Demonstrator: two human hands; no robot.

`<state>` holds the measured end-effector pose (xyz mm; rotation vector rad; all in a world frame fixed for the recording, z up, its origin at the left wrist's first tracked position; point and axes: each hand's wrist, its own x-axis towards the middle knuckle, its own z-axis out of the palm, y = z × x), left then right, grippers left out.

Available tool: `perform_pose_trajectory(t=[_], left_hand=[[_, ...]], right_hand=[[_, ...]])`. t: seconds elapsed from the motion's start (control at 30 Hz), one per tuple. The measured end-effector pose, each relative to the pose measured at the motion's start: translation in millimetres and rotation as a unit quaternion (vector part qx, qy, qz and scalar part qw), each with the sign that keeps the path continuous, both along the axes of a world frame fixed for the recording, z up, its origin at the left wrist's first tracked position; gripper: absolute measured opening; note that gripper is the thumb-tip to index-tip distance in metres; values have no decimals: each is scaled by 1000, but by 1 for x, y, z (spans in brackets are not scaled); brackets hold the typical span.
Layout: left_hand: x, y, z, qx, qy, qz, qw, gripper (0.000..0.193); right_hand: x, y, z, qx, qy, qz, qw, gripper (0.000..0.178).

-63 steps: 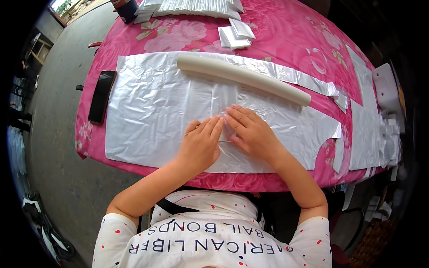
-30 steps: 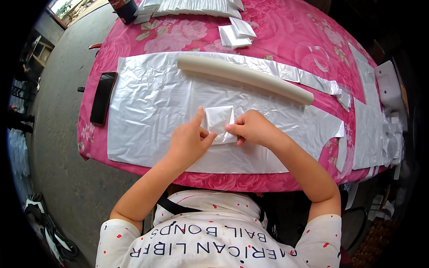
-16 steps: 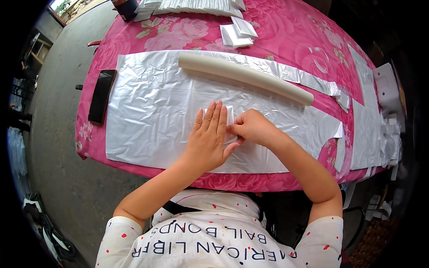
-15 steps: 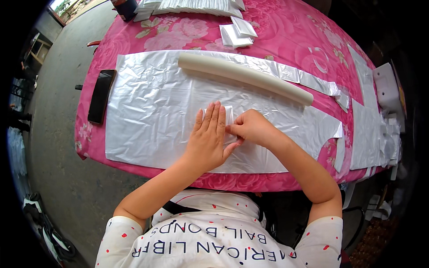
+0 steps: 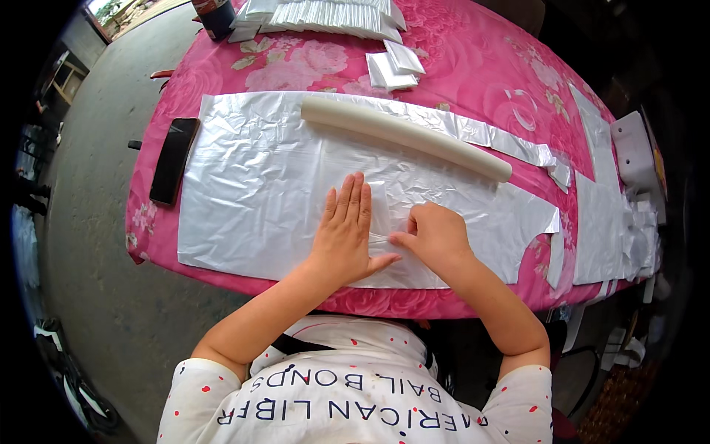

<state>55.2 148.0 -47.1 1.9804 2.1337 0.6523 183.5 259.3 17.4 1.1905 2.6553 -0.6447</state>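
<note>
My left hand (image 5: pixel 340 237) lies flat, fingers straight, pressing on a small folded white plastic bag (image 5: pixel 378 203). Beneath that spreads a large stack of thin white plastic bags (image 5: pixel 248 177), with a cut-out handle end at the right. Just right of the left hand, my right hand (image 5: pixel 440 235) is curled, thumb against fingers, pinching the near edge of the folded bag. A thin crease of film stretches between the two hands. Beyond them a long pale cardboard tube (image 5: pixel 407 139) rests slantwise across the stack.
A dark phone (image 5: pixel 174 161) lies at the left on the pink flowered tablecloth (image 5: pixel 296 63). Folded white packets (image 5: pixel 336 18) stand in a row at the far side, with a few loose packets (image 5: pixel 396 65) nearer. More bags (image 5: pixel 603 229) and a white plastic container (image 5: pixel 632 144) are at the right.
My right hand has drawn back to the right and slightly nearer, away from my left hand. The left hand stays flat in about the same place.
</note>
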Motion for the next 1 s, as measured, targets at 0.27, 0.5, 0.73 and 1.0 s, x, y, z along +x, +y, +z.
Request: perform_pose_trajectory(t=[0.27,0.5,0.73,1.0], left_hand=[[-9,-60,10,95,-396,57,912,54],[-20,-171,7,-235,-676,191,672,26],[-10,-207,-30,-80,-757,328,560,17],[-19,-160,48,-97,-275,149,945,4]], right_hand=[[-19,-4,-7,120,210,217,946,34],[-65,-33,-55,109,269,186,939,59],[-66,-157,-68,-96,274,298,909,61],[-54,-110,-25,-92,271,421,861,31]])
